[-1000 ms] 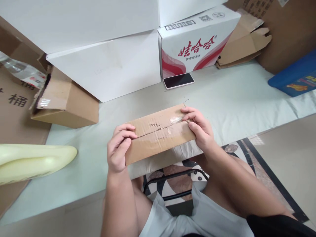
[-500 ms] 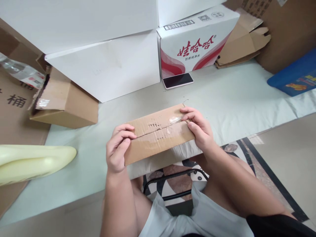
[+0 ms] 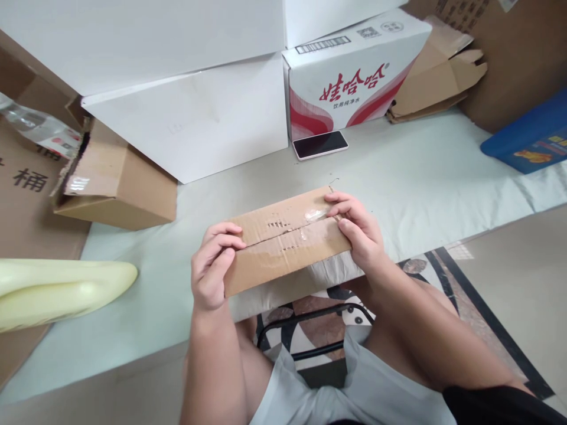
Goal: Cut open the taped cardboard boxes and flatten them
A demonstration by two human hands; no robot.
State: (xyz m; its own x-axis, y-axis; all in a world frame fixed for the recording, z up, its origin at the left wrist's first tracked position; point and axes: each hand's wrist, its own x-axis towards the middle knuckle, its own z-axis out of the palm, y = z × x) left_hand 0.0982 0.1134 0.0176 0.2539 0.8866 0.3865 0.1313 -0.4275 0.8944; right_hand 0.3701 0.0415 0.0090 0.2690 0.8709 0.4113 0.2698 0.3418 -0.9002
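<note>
A small brown cardboard box [image 3: 283,242] lies at the near edge of the pale table [image 3: 420,177], its two top flaps closed along a seam with torn clear tape on it. My left hand [image 3: 212,265] grips the box's left end with curled fingers on the top flap. My right hand [image 3: 357,230] holds the right end, fingertips pinched at the seam by the tape.
Behind stand large white boxes [image 3: 190,118] and a red-and-white printed carton [image 3: 354,77], with a phone [image 3: 319,144] lying before it. An open brown box [image 3: 115,183] sits left, a pale yellow object [image 3: 62,289] nearer left, a blue bin [image 3: 531,136] right.
</note>
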